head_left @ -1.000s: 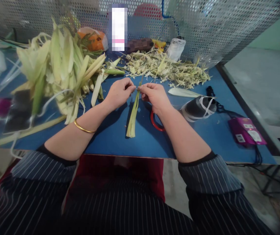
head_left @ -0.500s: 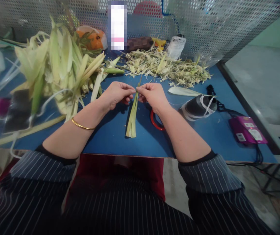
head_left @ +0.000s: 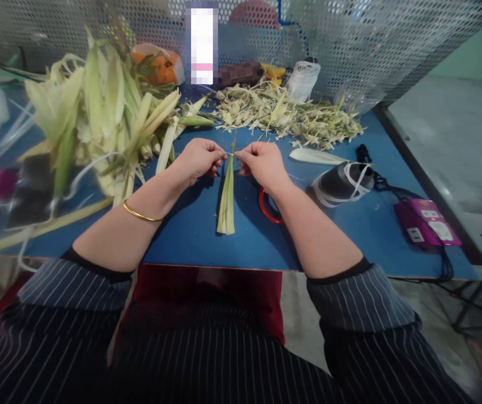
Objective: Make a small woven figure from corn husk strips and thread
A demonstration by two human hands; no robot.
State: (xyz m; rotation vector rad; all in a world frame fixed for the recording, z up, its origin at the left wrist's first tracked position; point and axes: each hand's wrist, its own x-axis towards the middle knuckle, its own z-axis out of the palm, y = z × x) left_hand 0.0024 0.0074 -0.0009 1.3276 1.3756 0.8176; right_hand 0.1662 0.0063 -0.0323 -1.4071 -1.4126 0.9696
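Observation:
A pale green corn husk bundle point(head_left: 226, 202), narrow at the top and fanned at the lower end, lies on the blue table between my hands. A fine white thread point(head_left: 230, 154) crosses its narrow neck. My left hand point(head_left: 202, 161) pinches one end of the thread, just left of the neck. On the other side my right hand point(head_left: 261, 161) is closed in a pinch on the thread, close against the husk. Under my right wrist shows a red loop handle point(head_left: 269, 209); the rest of that tool is hidden.
Long husks point(head_left: 106, 106) are heaped at the left, and shredded scraps point(head_left: 291, 115) lie along the back. To the right are a single husk point(head_left: 316, 156), a black cylinder wrapped in white strips point(head_left: 344, 185) and a purple power strip point(head_left: 428, 223). A perforated metal panel point(head_left: 249, 33) stands behind.
My hands have moved slightly apart, and the thread now shows stretched between them across the husk neck. The top of the bundle has shifted a little left.

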